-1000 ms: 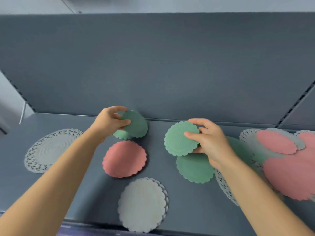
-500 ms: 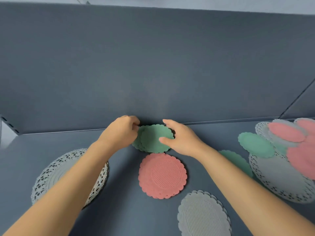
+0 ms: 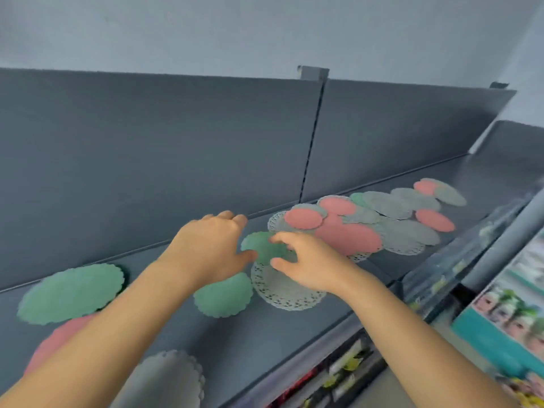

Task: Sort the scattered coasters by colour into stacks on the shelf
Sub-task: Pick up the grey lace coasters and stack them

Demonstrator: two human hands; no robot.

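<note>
**Both hands close in on a small green coaster**

The right hand (image 3: pixel 312 260) is open, thumb and forefinger spread like a pincer around the near-right edge of a small green coaster (image 3: pixel 260 248); whether the fingertips already touch it is hard to tell, but nothing is lifted. The left hand (image 3: pixel 212 245) is also open and empty, its thumb reaching to the coaster's left edge, its fingers curled above the shelf (image 3: pixel 265 343).

The coaster lies flat between the two hands, so close that either could take it; the right hand looks slightly better placed, with its fingers bracketing the rim. Being round, it has no long axis to line up with. It overlaps the far edge of a white lace doily (image 3: pixel 282 290), so a pinch at the rim must catch only the green piece.

A second green coaster (image 3: pixel 223 295) lies just beside the doily, under the left forearm. The green stack (image 3: pixel 70 293) sits well to the left by the back panel, which suggests the pickup will travel leftward, across the left arm's side. A pink coaster (image 3: pixel 56 340) and a grey coaster (image 3: pixel 164 378) lie near the front edge. To the right, an unsorted heap (image 3: pixel 368 228) of pink, grey and green pieces remains, so the sorting appears far from finished.
</note>
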